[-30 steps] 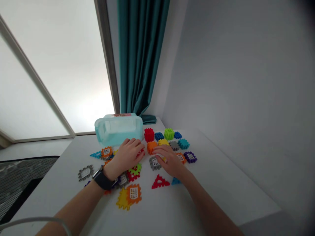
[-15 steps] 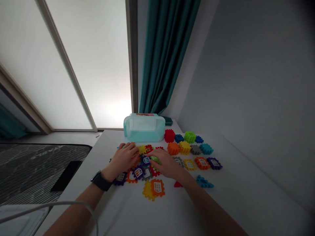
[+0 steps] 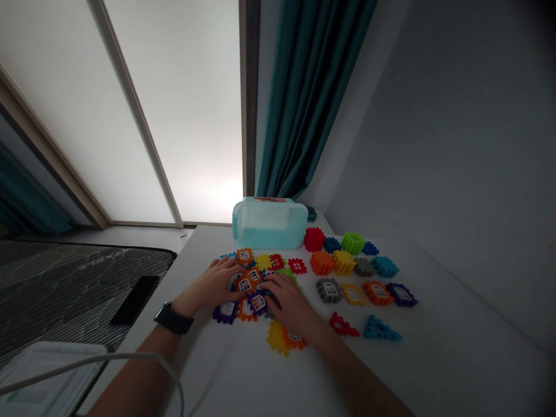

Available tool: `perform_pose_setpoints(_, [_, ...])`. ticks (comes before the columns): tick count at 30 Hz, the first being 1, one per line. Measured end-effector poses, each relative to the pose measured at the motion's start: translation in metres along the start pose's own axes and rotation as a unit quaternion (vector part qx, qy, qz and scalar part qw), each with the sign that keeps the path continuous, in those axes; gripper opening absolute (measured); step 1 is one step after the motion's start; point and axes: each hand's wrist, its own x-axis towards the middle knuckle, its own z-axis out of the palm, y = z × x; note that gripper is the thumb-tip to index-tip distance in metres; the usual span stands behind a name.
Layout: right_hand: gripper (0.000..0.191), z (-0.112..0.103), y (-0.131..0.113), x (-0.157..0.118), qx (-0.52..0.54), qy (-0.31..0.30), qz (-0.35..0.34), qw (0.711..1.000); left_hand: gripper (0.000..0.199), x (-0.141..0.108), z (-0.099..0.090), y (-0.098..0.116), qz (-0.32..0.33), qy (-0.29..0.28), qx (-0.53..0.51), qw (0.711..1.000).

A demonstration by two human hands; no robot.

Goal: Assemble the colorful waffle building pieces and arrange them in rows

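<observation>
White table beneath toothed plastic pieces, a translucent aqua bin on its side.

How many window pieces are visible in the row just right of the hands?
4, left to right: gray piece, yellow piece, orange piece, purple piece. Some look stacked, so more may be hidden underneath.

No readable text shows; the coloured label on the tub and the marks on the dark mat are too small or faint to read.
</observation>
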Motion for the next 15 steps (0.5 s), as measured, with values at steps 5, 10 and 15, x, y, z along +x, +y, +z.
perform_pose_setpoints(5, [0.031, 0.0057, 0.0013, -0.0021, -0.003, 0.011, -0.001, 1.0, 0.042, 0.0007, 0.0041, -0.0004, 0.009, -0.003, -0.01, 1.0])
perform_pose_setpoints(10, [0.028, 0.0039, -0.0004, -0.0009, -0.007, 0.007, -0.002, 1.0, 0.041, 0.0007, 0.0058, -0.0048, 0.013, 0.026, -0.009, 1.0])
perform_pose_setpoints(15, [0.026, 0.0031, -0.0004, -0.0012, -0.011, 0.005, -0.005, 1.0, 0.043, 0.0035, 0.006, -0.0019, 0.016, 0.059, -0.022, 0.998])
